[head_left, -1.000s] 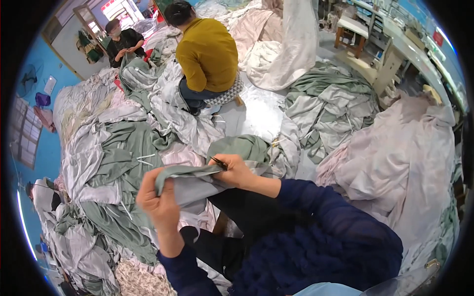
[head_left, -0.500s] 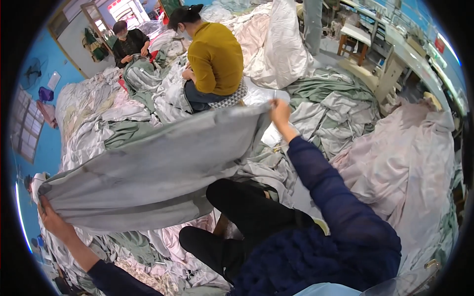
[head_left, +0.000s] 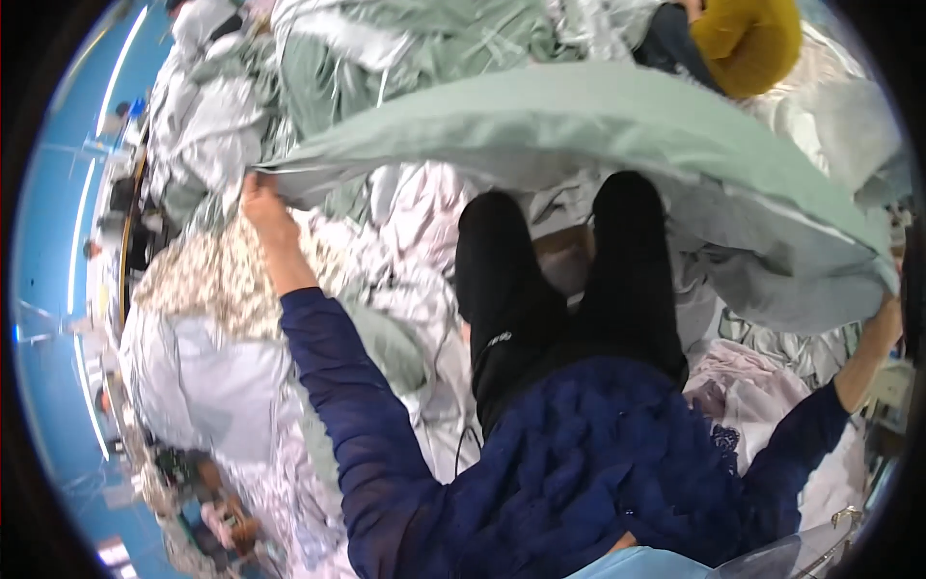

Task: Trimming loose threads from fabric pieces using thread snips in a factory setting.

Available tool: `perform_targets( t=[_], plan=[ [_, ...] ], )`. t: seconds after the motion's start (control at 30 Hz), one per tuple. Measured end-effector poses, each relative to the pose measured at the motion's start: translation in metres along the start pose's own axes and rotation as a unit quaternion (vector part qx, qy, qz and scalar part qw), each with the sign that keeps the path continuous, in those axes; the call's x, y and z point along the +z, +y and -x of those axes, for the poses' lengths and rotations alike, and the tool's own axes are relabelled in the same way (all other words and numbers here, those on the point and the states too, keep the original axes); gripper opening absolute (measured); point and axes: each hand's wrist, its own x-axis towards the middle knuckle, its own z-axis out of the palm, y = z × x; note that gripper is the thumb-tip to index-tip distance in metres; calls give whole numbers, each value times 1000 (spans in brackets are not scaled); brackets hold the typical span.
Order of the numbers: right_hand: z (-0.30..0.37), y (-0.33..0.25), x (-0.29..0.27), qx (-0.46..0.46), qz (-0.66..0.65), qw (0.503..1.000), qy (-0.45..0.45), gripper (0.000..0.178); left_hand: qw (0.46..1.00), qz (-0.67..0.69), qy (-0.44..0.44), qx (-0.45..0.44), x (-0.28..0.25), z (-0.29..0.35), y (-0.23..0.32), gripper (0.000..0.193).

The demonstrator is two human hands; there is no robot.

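Observation:
A large cloth (head_left: 540, 121), pale green on its upper face and grey underneath, is stretched in an arc in front of my knees. My left hand (head_left: 267, 207) grips its left corner, with the fingers closed on the edge. At the far right, my right hand (head_left: 885, 311) is closed on the opposite end, its fingers partly hidden by the cloth and the dark rim of the picture. The middle of the cloth billows away from me, above the fabric heaps.
Green and grey fabric heaps (head_left: 424, 53) lie beyond the cloth. Cream fabric (head_left: 231, 280) and a whitish folded piece (head_left: 217, 386) are at my left. Pink fabric (head_left: 748, 376) lies by my right side. A seated person in a mustard top (head_left: 748, 43) is at the far right.
My view has swung left and down. The cloth now shows its green face instead of the grey one and bows outward; both hands still hold its ends.

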Motion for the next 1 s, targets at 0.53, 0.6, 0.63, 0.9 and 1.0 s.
perform_targets(
  t=[0.53,0.6,0.63,0.9,1.0],
  plan=[
    [270,-6,188,232,-200,856,-415,21,950,-297,0,-95,-148,228,-187,23],
    [259,-48,179,199,-168,833,-488,22,930,-352,-25,-102,-151,237,-177,22],
    [254,-77,173,194,-171,832,-492,22,929,-356,-19,-104,-147,244,-166,22],
    [212,-297,142,96,-436,751,-486,29,925,-305,-223,-37,16,297,-14,30],
    [203,-377,143,-29,-486,716,-500,28,920,-327,-209,-58,23,308,-23,30]
  ],
)
